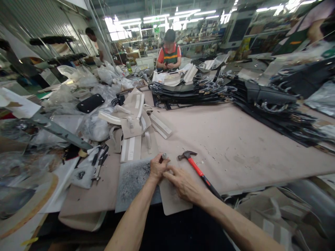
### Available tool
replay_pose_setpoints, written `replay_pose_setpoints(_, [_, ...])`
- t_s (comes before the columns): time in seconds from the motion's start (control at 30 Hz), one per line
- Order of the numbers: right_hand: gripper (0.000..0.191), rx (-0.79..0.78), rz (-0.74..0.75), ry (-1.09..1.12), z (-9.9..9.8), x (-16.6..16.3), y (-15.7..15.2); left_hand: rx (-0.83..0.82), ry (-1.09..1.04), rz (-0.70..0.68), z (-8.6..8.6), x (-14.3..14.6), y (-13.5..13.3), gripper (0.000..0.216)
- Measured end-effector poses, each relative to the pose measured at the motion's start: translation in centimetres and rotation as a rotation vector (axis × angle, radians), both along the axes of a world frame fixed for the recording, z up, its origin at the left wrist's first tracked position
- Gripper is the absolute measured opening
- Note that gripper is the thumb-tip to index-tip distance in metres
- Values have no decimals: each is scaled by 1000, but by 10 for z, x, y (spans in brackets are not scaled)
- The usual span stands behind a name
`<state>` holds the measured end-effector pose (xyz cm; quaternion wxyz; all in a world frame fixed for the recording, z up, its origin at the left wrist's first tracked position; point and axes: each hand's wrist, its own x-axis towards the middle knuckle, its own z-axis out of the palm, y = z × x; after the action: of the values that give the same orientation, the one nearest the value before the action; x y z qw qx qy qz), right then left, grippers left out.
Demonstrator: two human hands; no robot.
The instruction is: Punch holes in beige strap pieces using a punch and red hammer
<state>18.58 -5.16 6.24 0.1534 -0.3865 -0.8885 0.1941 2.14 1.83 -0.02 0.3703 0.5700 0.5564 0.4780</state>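
My left hand [156, 168] is closed around a short punch-like tool, whose round metal end [164, 156] sticks up above the fingers. Right beside it, my right hand [181, 182] has its thumb and fingers pinched together at the upper part of a beige panel [174, 204]. That panel reaches over the table's near edge, and its upper end is hidden under both hands. Beneath my left hand is a grey, heavily marked board [133, 177]. A claw hammer [195, 165] with a red and black handle lies just right of my hands.
Beige panels with handles [132, 129] are piled beyond the board. Stacked black bag pieces [191, 92] line the table's back. Pliers-like tools [99, 162] and plastic bags [96, 125] lie on the left. More beige pieces [285, 212] sit low right. A person [169, 54] works opposite.
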Motion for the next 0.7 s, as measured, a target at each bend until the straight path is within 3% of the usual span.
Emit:
replay_pose_setpoints(0.13, [20, 0, 20, -132, -17, -21, -1, -85, -242, 218, -2, 0, 10, 22])
replay_pose_setpoints(0.23, [18, 64, 14, -220, -18, -24, -2, -89, -329, 249, -1, -4, 13, 25])
replay_pose_setpoints(0.3, [21, 124, -13, -259, -9, -19, -2, -60, -331, 269, 1, -11, 12, 27])
replay_pose_setpoints(0.4, [23, 193, -208, -244, 17, -4, 4, -27, -295, 375, 4, -28, 2, 28])
replay_pose_setpoints(0.5, [22, 192, -583, -154, 47, 9, 28, -5, -216, 380, 6, -43, -15, 20])
replay_pose_setpoints(0.6, [19, 62, -796, 58, 68, 3, 62, -3, -137, 315, 6, -45, -27, 13])
replay_pose_setpoints(0.7, [21, -364, -694, 468, 76, -19, 77, -16, -106, 317, 7, -41, -30, 13])
